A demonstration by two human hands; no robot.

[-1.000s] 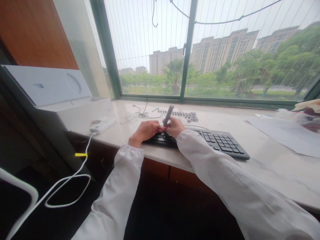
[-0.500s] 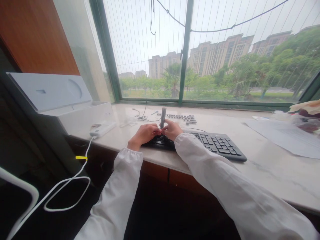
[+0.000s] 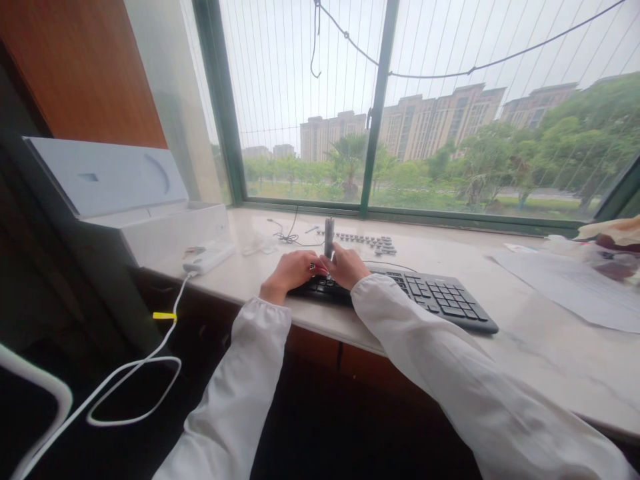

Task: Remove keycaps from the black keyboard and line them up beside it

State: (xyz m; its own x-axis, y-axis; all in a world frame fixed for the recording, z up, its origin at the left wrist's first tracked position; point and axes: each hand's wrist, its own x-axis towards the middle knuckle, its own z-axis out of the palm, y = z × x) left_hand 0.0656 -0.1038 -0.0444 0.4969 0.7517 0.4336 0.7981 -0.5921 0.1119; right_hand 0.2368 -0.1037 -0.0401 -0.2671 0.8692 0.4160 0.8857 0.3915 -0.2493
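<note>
A black keyboard (image 3: 453, 299) lies on the marble-patterned sill, with its left part beneath my hands. My right hand (image 3: 349, 267) is closed around the lower part of a dark grey, upright stick-like tool (image 3: 329, 237); its lower end is hidden by my fingers. Beside it, my left hand (image 3: 293, 269) is closed low over the keys, its fingertips meeting those of my right hand. What the left fingers pinch, if anything, is too small to tell. Behind the hands, several loose keycaps (image 3: 367, 240) lie in rows.
A thin black cable (image 3: 289, 237) lies coiled behind the left hand. At left stand an open white box (image 3: 175, 230) and a white power strip (image 3: 203, 260) with its cord hanging down. Paper sheets (image 3: 570, 280) and a plastic bag (image 3: 610, 257) lie at right, before the window.
The view has shifted and tilted slightly. Both hands stay together at the same part of the keyboard, and the grey tool remains upright in the right hand.
</note>
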